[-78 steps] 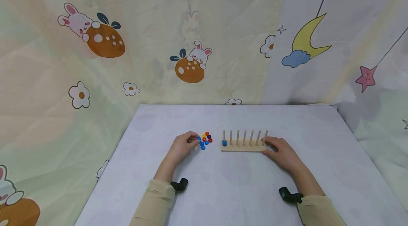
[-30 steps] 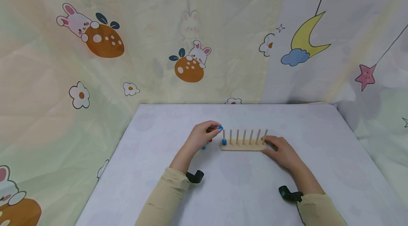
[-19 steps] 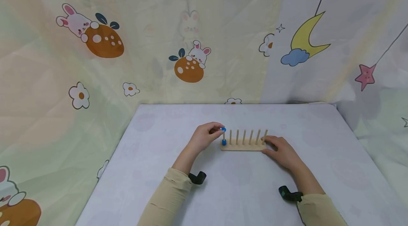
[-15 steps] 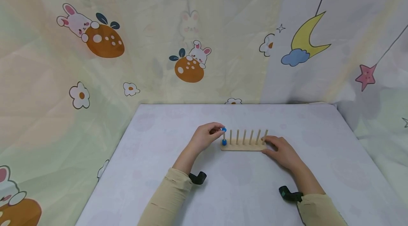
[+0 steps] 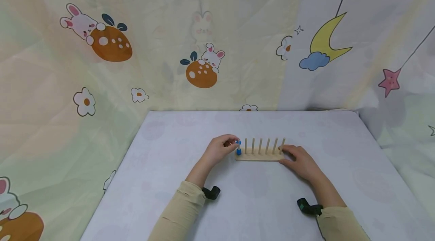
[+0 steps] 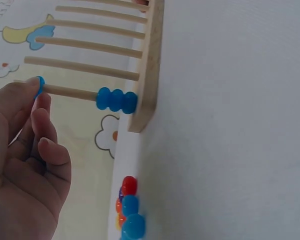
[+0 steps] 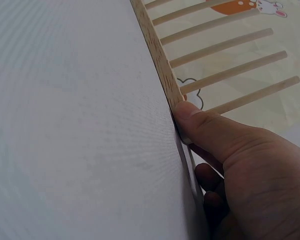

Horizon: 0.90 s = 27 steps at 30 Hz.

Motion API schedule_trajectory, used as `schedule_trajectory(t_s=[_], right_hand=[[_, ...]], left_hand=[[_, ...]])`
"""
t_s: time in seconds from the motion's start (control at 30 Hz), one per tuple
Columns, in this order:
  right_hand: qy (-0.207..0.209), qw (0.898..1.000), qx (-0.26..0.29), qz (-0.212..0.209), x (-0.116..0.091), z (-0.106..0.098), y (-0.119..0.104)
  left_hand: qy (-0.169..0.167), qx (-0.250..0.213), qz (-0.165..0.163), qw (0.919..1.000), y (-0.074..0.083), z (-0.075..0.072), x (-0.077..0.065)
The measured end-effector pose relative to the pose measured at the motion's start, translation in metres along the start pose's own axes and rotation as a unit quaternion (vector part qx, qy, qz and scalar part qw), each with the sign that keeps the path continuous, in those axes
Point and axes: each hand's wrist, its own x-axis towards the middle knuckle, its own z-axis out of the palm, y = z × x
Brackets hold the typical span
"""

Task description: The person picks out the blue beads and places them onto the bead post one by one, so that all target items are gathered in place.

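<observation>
My left hand [image 5: 221, 148] pinches a blue bead [image 6: 40, 87] between thumb and forefinger. That bead is threaded on the leftmost peg [image 6: 70, 92], near its upper part. Lower on the same peg sit 3 stacked blue beads [image 6: 117, 100], down against the base. The wooden peg board [image 5: 259, 156] stands on the table with several upright pegs; the other pegs in view are bare. At the board's right end my right hand [image 5: 300, 161] grips the base, thumb [image 7: 187, 112] on its front edge and fingers behind, partly hidden.
Loose beads [image 6: 132, 212] in blue, red and other colours lie on the table left of the board; in the head view my left hand covers them. The white-covered table [image 5: 258, 203] meets a patterned cloth backdrop [image 5: 153, 44] behind.
My left hand has carried a blue bead from the loose pile up to the leftmost peg's top, put it over the tip, and slid it slightly down. The right hand stays put.
</observation>
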Motion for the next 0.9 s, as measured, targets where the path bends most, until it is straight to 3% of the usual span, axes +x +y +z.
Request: schedule_trajectory(t_s=[0.37, 0.9], right_hand=[[-0.003, 1.0, -0.002, 0.001, 0.0, 0.0, 0.0], [0.004, 1.0, 0.002, 0.001, 0.001, 0.001, -0.004]], left_hand=[[-0.013, 0.014, -0.016, 0.9997, -0.02, 0.015, -0.001], [-0.027, 0.049, -0.019, 0.9983, -0.018, 0.018, 0.0]])
